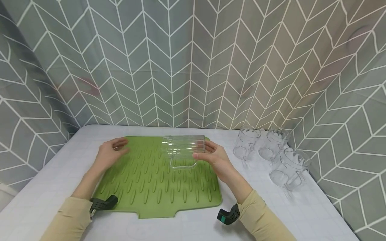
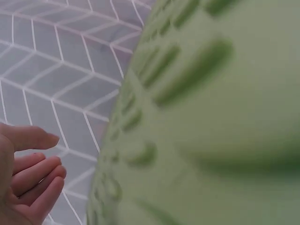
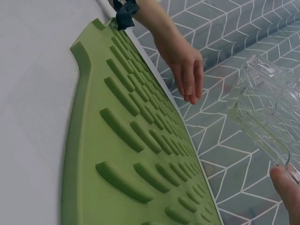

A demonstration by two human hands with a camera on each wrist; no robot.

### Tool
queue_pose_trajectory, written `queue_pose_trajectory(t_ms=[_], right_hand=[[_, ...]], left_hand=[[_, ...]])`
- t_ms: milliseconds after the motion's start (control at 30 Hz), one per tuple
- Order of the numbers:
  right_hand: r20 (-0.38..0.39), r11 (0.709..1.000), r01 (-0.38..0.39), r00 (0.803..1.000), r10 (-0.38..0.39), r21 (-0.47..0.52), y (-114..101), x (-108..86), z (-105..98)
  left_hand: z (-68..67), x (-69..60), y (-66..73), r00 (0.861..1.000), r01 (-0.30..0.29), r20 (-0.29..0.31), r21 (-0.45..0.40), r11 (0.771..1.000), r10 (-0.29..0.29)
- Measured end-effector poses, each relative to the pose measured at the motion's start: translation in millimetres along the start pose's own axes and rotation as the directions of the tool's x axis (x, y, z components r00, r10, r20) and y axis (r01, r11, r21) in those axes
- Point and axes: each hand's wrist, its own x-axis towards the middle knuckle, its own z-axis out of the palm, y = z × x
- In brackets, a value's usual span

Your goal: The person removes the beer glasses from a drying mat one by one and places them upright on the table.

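Observation:
A clear glass mug [image 1: 183, 147] lies sideways in the air over the green ridged mat [image 1: 156, 187], its handle toward the person. My right hand [image 1: 215, 159] grips it at its right end, thumb in front and fingers behind. In the right wrist view the mug [image 3: 265, 112] shows at the right, with the thumb [image 3: 284, 185] against it. Over the mat's left edge hovers my left hand [image 1: 111, 152], holding nothing, its fingers loosely bent. The left wrist view shows that hand [image 2: 33, 180] at the lower left, thumb apart from the fingers.
Several more clear objects stand to the right: a glass mug [image 1: 246, 144], a second mug [image 1: 272, 144] and a nearer mug [image 1: 289, 169]. They rest on a white tabletop [image 1: 250, 187]. A patterned curtain [image 1: 181, 67] hangs behind and along the sides.

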Motion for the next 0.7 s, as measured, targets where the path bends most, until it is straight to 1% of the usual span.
queue_pose_trajectory(t_ms=[200, 333, 467, 567, 700], right_hand=[[0.003, 1.000, 0.009, 1.000, -0.009, 0.020, -3, -1.6, -1], [0.005, 1.000, 0.007, 1.000, -0.007, 0.028, -5, -3.2, -1], [0.003, 1.000, 0.005, 1.000, -0.005, 0.022, -6, -3.8, -1], [0.005, 1.000, 0.009, 1.000, -0.009, 0.017, -7, -4.5, -1], [0.015, 0.999, 0.014, 1.000, -0.015, 0.031, -9, -6.0, -2]], left_hand=[[8.3, -0.9, 25.6, 0.994, -0.026, 0.102, -0.072, 0.997, 0.034], [13.9, -2.7, 42.6, 0.985, -0.043, 0.159, -0.108, 0.993, 0.060], [20.2, -4.9, 58.0, 0.974, -0.068, 0.202, -0.172, 0.983, 0.103], [25.6, -6.0, 65.4, 0.964, -0.087, 0.230, -0.208, 0.974, 0.136], [31.7, -8.0, 70.4, 0.950, -0.078, 0.278, -0.230, 0.970, 0.143]])
